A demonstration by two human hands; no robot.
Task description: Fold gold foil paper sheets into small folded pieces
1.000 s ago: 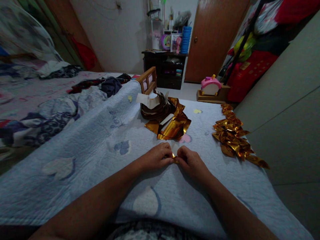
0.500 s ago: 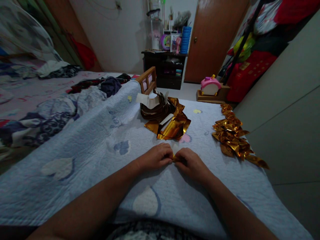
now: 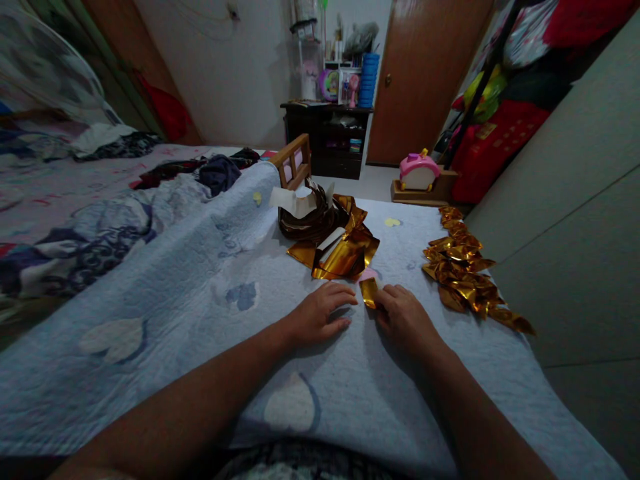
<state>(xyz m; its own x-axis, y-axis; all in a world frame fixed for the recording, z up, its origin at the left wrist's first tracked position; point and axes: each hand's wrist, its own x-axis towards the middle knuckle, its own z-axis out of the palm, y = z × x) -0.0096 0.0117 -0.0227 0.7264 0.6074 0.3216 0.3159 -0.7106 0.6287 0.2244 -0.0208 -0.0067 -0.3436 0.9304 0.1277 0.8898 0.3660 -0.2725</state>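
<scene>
My right hand point(image 3: 406, 320) pinches a small gold foil piece point(image 3: 369, 292) between thumb and fingers, its shiny end poking out toward my empty left hand point(image 3: 317, 313), thumb and fingers loosely parted. My hands are apart over the quilt point(image 3: 360, 393), near the loose gold sheets point(image 3: 345, 260).

- Dim, cool light is filling the scene, darkening toward the corners.
- Soft shadows are falling on the bed cover point(image 3: 185, 287) beside the forearms point(image 3: 210, 380).
- Small bright glints are showing on the gold foil pieces point(image 3: 463, 263) at right.
- The wide lens is tilting the wooden door point(image 3: 427, 80).
- The fan point(image 3: 45, 67) at far left is looking blurred, and grain is speckling dark areas.
</scene>
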